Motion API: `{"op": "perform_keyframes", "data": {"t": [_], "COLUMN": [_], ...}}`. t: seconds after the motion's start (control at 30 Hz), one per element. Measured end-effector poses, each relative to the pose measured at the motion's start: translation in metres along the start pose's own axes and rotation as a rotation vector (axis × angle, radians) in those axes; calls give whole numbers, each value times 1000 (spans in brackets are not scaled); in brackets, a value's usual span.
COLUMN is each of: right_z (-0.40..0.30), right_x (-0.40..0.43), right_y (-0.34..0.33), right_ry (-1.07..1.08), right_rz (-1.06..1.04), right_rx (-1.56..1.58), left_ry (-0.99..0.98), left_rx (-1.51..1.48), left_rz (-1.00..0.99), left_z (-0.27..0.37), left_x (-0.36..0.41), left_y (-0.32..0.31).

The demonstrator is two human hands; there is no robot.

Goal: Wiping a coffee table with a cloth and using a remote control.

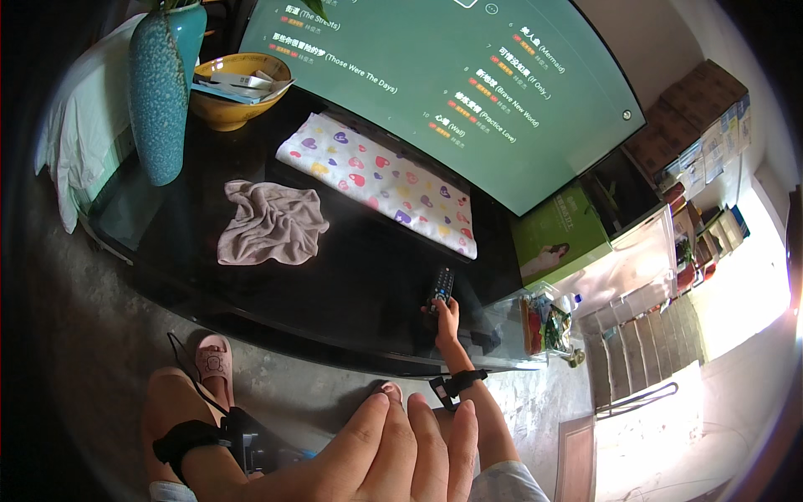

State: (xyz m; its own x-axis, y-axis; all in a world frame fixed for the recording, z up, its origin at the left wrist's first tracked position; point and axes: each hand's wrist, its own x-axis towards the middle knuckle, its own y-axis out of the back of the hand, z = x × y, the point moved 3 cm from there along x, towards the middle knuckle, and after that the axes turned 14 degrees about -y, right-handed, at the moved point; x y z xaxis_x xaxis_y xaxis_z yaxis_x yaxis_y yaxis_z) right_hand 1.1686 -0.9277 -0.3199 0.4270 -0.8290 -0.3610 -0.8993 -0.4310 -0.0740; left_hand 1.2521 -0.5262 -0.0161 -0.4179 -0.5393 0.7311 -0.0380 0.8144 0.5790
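My right hand [447, 321] is closed around a black remote control [443, 285] at the right part of a glossy black TV cabinet [370, 282]. Close to the camera, at the bottom middle, my left hand [389, 452] is raised with its fingers extended side by side; its palm side is hidden. A crumpled greyish-pink cloth [270, 223] lies on the cabinet left of the remote. Behind it a folded white cloth with a heart pattern [382, 182] lies below a large television [408, 81] with a green screen bearing writing.
At the left stand a blue speckled vase [157, 100] and a yellow bowl [232, 116] holding papers. A green box [561, 235] and a clear container [546, 326] with packets are at the right. Cardboard boxes [684, 119] are stacked behind. Pink slippers [214, 359] are on the floor.
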Motion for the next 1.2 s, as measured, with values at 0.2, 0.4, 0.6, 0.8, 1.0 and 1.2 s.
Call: {"op": "perform_keyframes", "data": {"t": [0.2,0.4,0.6,0.8,1.0,1.2], "right_z": [0,0,0,0,1,0], "right_x": [-1,1,-1,0,0,0], "right_y": [10,-2,4,4,3,0], "right_ry": [-3,59,18,17,18,24], "right_rz": [35,-3,-9,10,15,3], "right_rx": [-10,-32,-17,-9,3,-3], "left_ry": [-108,-69,-38,18,93,92], "left_rx": [-48,-49,-83,9,69,96], "left_rz": [32,38,52,61,55,56], "left_z": [-5,-3,-3,6,12,12], "left_x": [2,4,3,0,-5,-6], "left_y": [-8,0,-6,-8,-10,-8]}}
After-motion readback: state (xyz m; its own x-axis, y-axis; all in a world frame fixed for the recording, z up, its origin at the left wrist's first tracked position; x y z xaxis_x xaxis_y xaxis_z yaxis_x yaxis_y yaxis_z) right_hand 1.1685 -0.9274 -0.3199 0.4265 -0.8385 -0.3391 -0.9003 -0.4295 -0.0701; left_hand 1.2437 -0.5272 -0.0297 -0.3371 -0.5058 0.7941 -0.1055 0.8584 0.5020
